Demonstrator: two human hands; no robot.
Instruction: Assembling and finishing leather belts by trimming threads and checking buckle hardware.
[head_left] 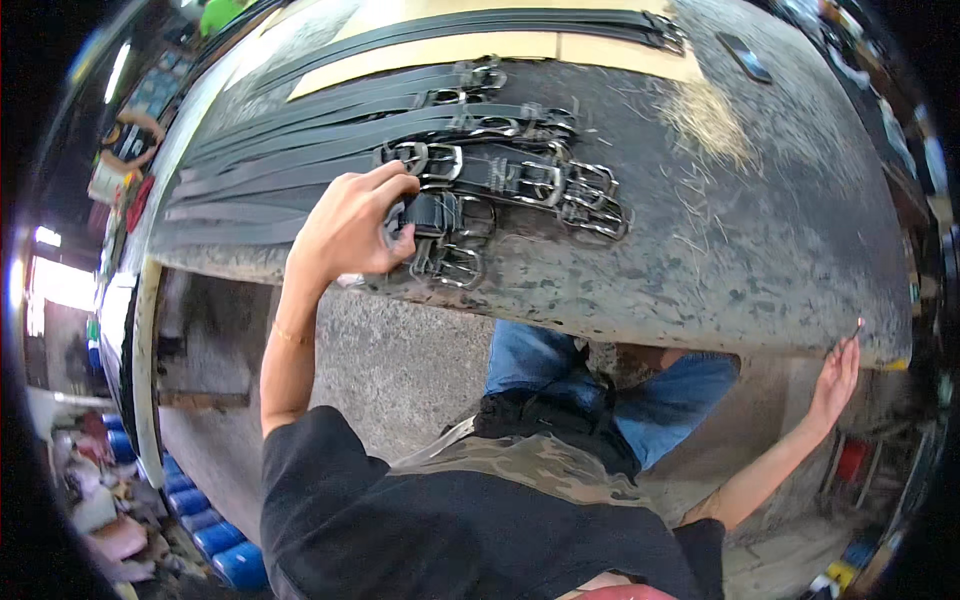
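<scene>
My left hand (355,222) is closed on a black belt (428,214) at its buckle end, with thumb and fingers pinching the strap. Around it, several black belts lie in overlapping rows, their silver buckles (590,196) bunched at the right and straps (245,175) running left. At the table's right front corner, my right hand (835,385) pinches a thin dark stick (857,330) with a small bright orange tip. The picture does not show clearly whether the tip is burning.
More belts (480,22) lie across tan cardboard (500,52) at the far side. A pile of straw-like thread scraps (708,120) and a dark phone (743,57) are on the worn black table (700,290). Blue cylinders (218,540) line the floor at lower left. Another person's arms (143,128) show far left.
</scene>
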